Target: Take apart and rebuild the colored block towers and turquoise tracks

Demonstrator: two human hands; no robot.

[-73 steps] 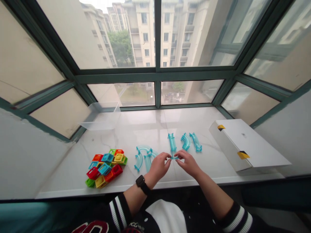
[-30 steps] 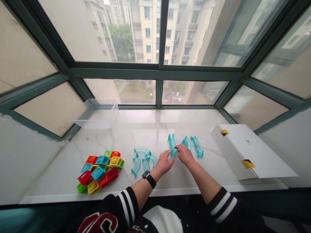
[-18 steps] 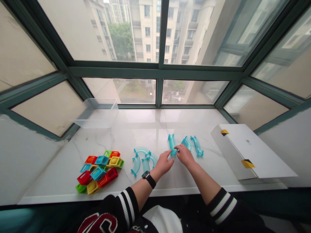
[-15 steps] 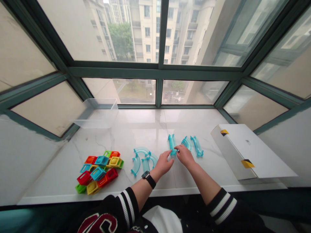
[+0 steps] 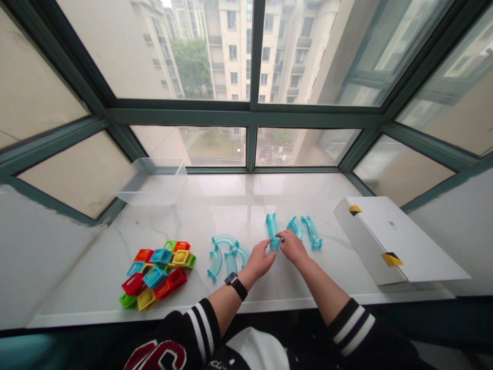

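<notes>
On the white marble sill, my left hand [image 5: 261, 259] and my right hand [image 5: 292, 246] meet at the near end of a straight translucent blue track piece [image 5: 271, 226]. Both hands pinch that end with curled fingers. A curved blue track piece [image 5: 296, 226] and another straight one [image 5: 311, 232] lie just right of it. Left of my left hand lie several curved blue track pieces [image 5: 226, 252]. A black watch sits on my left wrist.
A pile of coloured square frame blocks [image 5: 157, 270] lies at the front left. A clear plastic bin [image 5: 153, 180] stands at the back left by the window. A white flat box [image 5: 393, 239] lies at the right. The sill's front edge [image 5: 115, 316] runs below.
Since the earliest frame both hands have moved away from me with the straight track piece, which now lies farther back on the sill. Over the last second nothing visibly changes.
</notes>
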